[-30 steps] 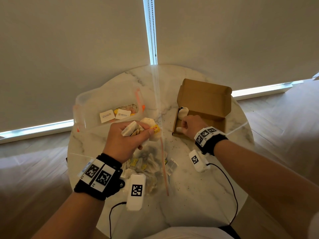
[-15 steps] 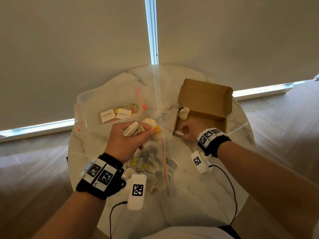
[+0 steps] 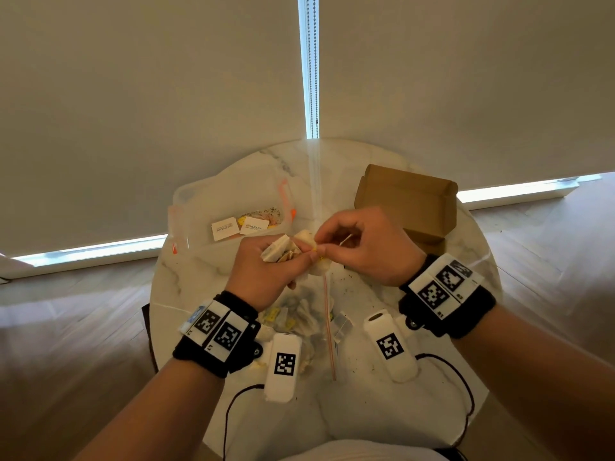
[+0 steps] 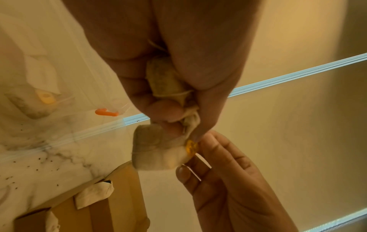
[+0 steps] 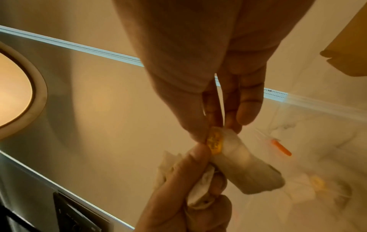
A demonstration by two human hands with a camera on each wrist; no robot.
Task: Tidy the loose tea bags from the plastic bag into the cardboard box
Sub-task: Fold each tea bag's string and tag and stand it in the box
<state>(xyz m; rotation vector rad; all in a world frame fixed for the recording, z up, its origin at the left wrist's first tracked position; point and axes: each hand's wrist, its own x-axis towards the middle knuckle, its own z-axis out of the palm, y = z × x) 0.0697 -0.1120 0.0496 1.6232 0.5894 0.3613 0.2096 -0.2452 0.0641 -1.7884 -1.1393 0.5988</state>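
Bunch of tea bags [image 3: 283,252] clutched in left hand [image 3: 266,277] above worktop [image 3: 366,410]; exact count unclear. Right hand [image 3: 362,247] fingers [image 5: 210,116] pinch yellow tag [image 5: 214,143]. Two bags [image 4: 93,194] in one cardboard box [image 3: 406,201]. One plastic bag [image 3: 306,327] beneath.

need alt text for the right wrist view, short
The right hand pinches the yellow tag of a tea bag sticking out of a bunch of tea bags gripped by the left hand, above a marble table with a clear plastic bag.
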